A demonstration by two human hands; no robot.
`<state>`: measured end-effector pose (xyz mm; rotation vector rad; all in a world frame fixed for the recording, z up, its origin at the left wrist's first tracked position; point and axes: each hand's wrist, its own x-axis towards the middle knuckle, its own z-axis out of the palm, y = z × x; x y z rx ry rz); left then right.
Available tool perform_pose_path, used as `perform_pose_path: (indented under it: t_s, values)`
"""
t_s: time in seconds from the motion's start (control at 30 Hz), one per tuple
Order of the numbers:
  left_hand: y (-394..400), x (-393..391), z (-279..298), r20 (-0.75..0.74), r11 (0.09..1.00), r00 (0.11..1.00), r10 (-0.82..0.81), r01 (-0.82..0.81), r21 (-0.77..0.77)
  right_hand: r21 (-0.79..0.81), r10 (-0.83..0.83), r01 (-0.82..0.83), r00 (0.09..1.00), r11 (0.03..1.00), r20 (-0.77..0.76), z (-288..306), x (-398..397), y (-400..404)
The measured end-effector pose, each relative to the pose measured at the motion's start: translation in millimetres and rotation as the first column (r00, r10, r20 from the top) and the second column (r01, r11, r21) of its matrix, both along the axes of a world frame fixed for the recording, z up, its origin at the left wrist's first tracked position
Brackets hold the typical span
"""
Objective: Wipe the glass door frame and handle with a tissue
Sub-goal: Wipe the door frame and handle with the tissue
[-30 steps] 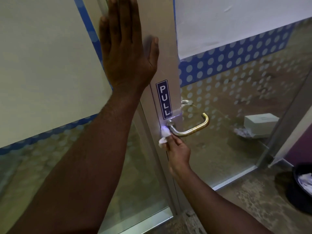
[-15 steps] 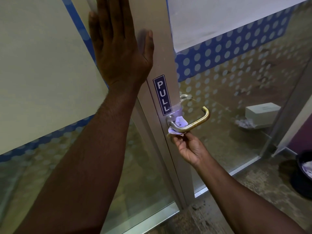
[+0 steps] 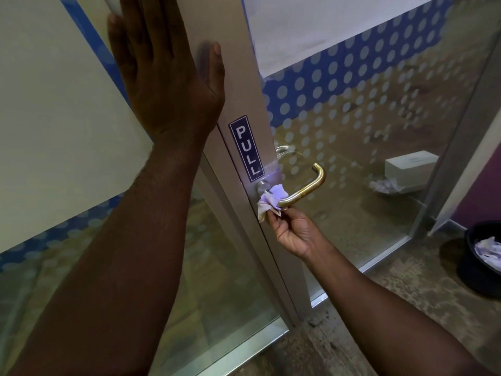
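A grey metal door frame [image 3: 244, 85] runs down the middle, with a blue PULL sticker [image 3: 246, 149] on it. A brass lever handle [image 3: 306, 187] sticks out just below the sticker. My right hand [image 3: 294, 232] pinches a crumpled white tissue [image 3: 271, 202] from below, and the tissue is wrapped around the handle's inner end near the frame. My left hand [image 3: 162, 69] lies flat with fingers spread against the upper frame and the neighbouring glass panel.
The glass door [image 3: 379, 118] carries a blue dotted band and frosted film. Behind it a white tissue box [image 3: 410, 169] sits on the floor with crumpled tissue beside it. A dark bin [image 3: 482, 256] holding used tissues stands at the right on the rough floor.
My right hand turned palm up and shifted the tissue from the frame beside the handle's base onto the handle itself. My left hand stayed flat on the frame.
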<state>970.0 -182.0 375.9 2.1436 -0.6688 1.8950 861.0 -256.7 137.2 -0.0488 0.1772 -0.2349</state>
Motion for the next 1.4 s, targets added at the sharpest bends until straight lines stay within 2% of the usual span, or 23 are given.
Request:
perform_pose_path:
  t_s: [0.17,0.3,0.4,0.5,0.6,0.63,0.77,0.8,0.83,0.9,0.93,0.97,1.0,1.03,1.07,1.1,1.13,1.17,1.23,1.3,1.33,1.4]
  values:
    - [0,-1,-1,-0.023,1.000,1.000,0.014,-0.013,0.025,-0.110,0.113,-0.102,0.989,0.989,0.099,7,1,1]
    - [1,3,2,-0.052,0.999,0.998,0.024,-0.022,0.030,0.092,0.091,-0.112,0.975,0.989,0.201,6,-2,3]
    - [1,1,0,0.006,1.000,1.000,0.003,-0.003,0.013,0.175,0.069,-0.106,0.976,0.979,0.205,3,-7,11]
    - [1,0,0,0.019,1.000,1.000,-0.013,0.013,0.012,0.166,0.081,-0.109,0.983,0.980,0.166,13,-6,10]
    - [1,0,2,-0.022,1.000,1.000,-0.003,0.003,0.012,0.122,0.010,-0.014,0.999,0.992,0.031,22,-7,13]
    - [1,0,1,-0.018,1.000,1.000,-0.001,0.001,0.010,0.149,-0.003,-0.002,0.999,0.989,0.034,22,-10,13]
    - [1,1,0,0.038,1.000,0.999,-0.007,0.007,-0.001,0.314,0.045,-0.101,0.982,0.944,0.181,16,-35,-1]
    - [1,2,0,0.056,1.000,0.998,-0.006,0.006,-0.006,0.263,0.041,-0.078,0.989,0.962,0.143,16,-44,-6]
    - [1,3,0,0.073,1.000,0.997,-0.005,0.006,-0.012,0.155,0.021,-0.022,1.000,0.988,0.012,17,-52,-11]
    - [0,3,0,0.088,1.000,0.996,-0.006,0.008,-0.015,-0.165,-0.080,0.041,0.968,0.986,-0.238,13,-70,-14]
    - [0,4,0,0.080,1.000,0.997,-0.006,0.007,-0.017,-0.332,-0.122,0.020,0.949,0.943,-0.291,13,-79,-12]
    - [-1,4,-1,0.072,1.000,0.997,-0.007,0.008,-0.021,-0.514,-0.175,-0.014,0.932,0.857,-0.317,12,-87,-9]
    - [-1,5,-1,0.071,1.000,0.997,-0.011,0.012,-0.025,-0.721,-0.274,-0.057,0.902,0.690,-0.334,14,-93,-5]
    - [-1,5,-1,0.078,0.999,0.997,-0.012,0.015,-0.028,-0.895,-0.430,-0.105,0.849,0.435,-0.308,15,-96,-1]
    - [-1,5,-1,0.084,1.000,0.996,-0.010,0.012,-0.029,-0.981,-0.602,-0.134,0.775,0.139,-0.191,18,-97,2]
    - [-1,4,-1,0.087,1.000,0.996,-0.007,0.009,-0.028,-0.982,-0.705,-0.135,0.709,-0.131,-0.003,21,-95,4]
    - [-1,4,-1,0.089,1.000,0.996,-0.008,0.010,-0.027,-0.927,-0.726,-0.135,0.664,-0.350,0.177,27,-90,7]
    - [-1,4,-1,0.084,1.000,0.996,-0.008,0.011,-0.026,-0.850,-0.705,-0.167,0.649,-0.500,0.287,32,-82,10]
    - [0,2,0,0.036,1.000,0.999,-0.003,0.003,-0.015,-0.671,-0.656,-0.327,0.685,-0.666,0.318,41,-66,15]
    - [0,1,1,0.006,1.000,1.000,-0.007,0.007,0.001,-0.447,-0.607,-0.463,0.750,-0.765,0.262,41,-49,23]
    - [1,0,1,0.009,1.000,1.000,-0.011,0.011,0.004,-0.362,-0.599,-0.506,0.772,-0.783,0.215,39,-42,27]
    - [1,-1,1,0.016,1.000,1.000,-0.015,0.015,0.010,-0.262,-0.623,-0.571,0.758,-0.778,0.194,40,-32,34]
